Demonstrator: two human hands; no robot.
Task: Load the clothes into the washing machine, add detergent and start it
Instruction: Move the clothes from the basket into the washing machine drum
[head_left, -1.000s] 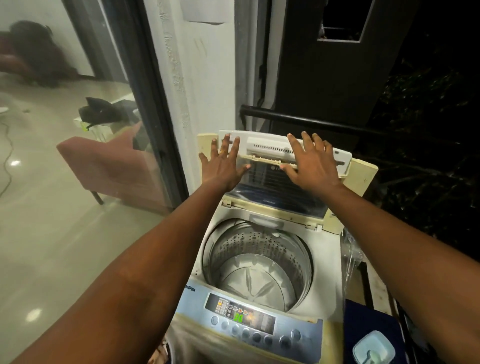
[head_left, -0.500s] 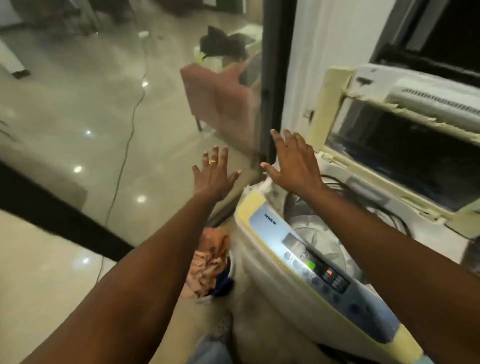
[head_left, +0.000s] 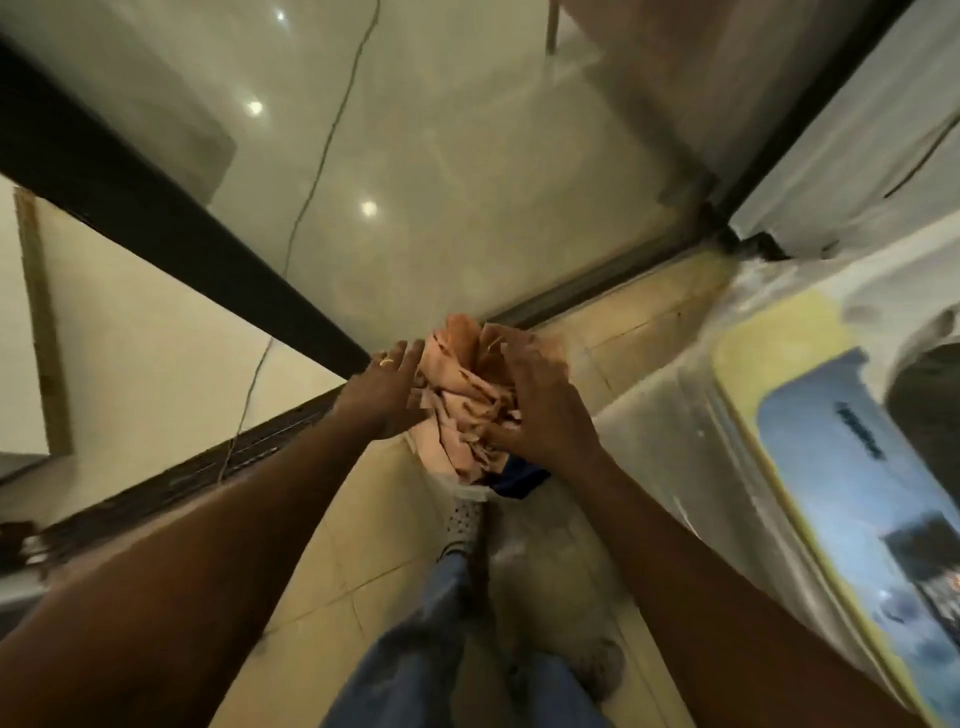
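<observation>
bare forearms, ring (head_left: 385, 362), blue jeans (head_left: 415, 649), dotted sock (head_left: 464, 522).

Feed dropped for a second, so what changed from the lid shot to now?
Both hands left the raised lid and swung down left of the washing machine. The left hand and right hand now close around the peach clothes piled on the floor. The clothes have not been lifted yet.

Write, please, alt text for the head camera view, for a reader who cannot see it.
Two bare hands, left hand and right hand, reach down around a heap of peach-coloured clothes on the tiled floor. The washing machine stands to the right, with its blue control panel facing up. Both hands look open around the cloth.
</observation>
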